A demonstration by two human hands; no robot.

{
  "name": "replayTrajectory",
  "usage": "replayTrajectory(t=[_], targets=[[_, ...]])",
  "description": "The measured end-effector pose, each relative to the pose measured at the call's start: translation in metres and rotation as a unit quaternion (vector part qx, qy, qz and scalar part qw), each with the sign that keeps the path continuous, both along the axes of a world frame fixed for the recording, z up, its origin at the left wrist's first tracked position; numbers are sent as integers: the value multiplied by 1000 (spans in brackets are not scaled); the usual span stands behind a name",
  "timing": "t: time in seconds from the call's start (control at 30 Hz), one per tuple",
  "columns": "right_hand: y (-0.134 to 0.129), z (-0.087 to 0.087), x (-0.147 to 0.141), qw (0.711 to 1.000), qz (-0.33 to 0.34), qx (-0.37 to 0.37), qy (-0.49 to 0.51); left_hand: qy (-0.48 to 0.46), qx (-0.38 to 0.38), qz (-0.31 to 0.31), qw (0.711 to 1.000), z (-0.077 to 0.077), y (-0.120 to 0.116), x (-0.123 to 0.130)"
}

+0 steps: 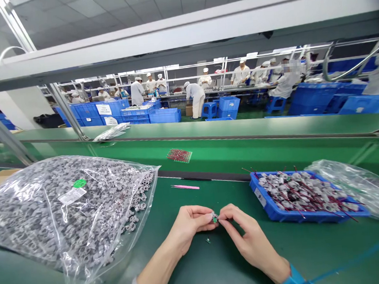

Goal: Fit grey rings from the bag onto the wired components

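Along the green bench (233,262), a clear bag (51,225) is bulging with bare grey rings (142,203); the left hand (188,226) and right hand (247,238) are pinching a tiny green part (214,219) between their fingertips (209,212), just above the bench; to the right, a blue tray (275,214) is holding many red-wired rings (300,192).
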State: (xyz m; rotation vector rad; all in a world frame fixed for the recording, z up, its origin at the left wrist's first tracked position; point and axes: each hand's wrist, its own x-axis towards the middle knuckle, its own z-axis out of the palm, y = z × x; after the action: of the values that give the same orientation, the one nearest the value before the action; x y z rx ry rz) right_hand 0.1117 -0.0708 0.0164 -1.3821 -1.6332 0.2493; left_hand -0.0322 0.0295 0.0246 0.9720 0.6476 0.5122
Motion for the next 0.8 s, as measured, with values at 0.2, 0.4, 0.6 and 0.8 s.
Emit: replayTrajectory(t=[0.2,0.4,0.6,0.8], targets=[[0,-3,4,997,-14,9,-70,39,30,-6,999,3,0,1],[1,-4,7,987,-34,39,-152,42,37,-10,998,3,-1,2],[2,-2,6,970,-37,85,-226,58,64,-5,996,0,-2,4],[1,-5,2,983,-37,51,-173,82,98,4,992,-1,-1,7]])
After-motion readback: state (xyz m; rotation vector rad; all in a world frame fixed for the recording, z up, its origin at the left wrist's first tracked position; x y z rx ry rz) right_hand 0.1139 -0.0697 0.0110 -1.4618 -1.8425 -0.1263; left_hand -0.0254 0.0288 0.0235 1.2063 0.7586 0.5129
